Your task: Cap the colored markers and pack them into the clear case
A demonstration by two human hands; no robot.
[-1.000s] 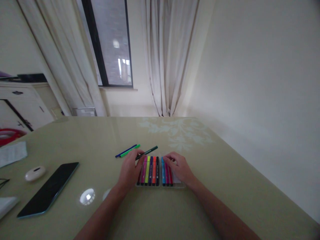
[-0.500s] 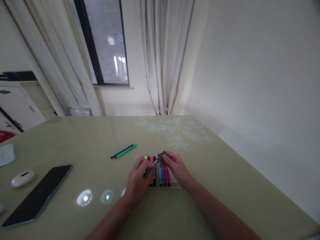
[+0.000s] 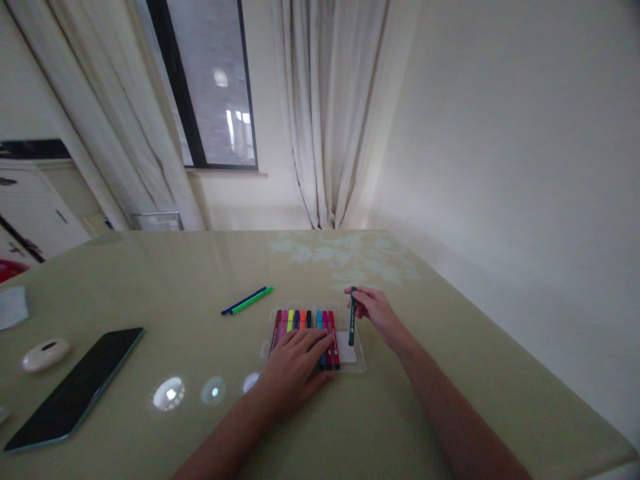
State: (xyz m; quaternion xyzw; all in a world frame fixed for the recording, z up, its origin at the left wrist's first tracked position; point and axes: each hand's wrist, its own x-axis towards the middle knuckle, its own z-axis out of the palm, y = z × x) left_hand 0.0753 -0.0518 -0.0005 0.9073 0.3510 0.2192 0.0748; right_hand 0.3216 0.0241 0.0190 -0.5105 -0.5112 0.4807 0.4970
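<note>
A clear plastic case [image 3: 361, 365] lies open on the table, with several coloured markers [image 3: 291, 320] side by side in it. My left hand [image 3: 295, 363] lies flat over the lower part of the markers, fingers spread and pointing right. Between the thumb and fingers of my right hand [image 3: 373, 310] is a dark green marker [image 3: 352, 327], nearly upright over the right part of the case, beside the red marker. A blue pen [image 3: 243, 301] and a bright green pen [image 3: 253, 301] lie together on the table, up and left of the case.
A black phone [image 3: 75, 390] and a white oval object [image 3: 46, 355] lie on the left of the table [image 3: 165, 280], near a pale cloth or paper [image 3: 13, 307]. A wall borders the table's right edge. Curtains and a window stand behind.
My right hand has moved right with the dark green marker, now turned nearly upright. My left hand has let go of that marker and come down flat over the markers in the case.
</note>
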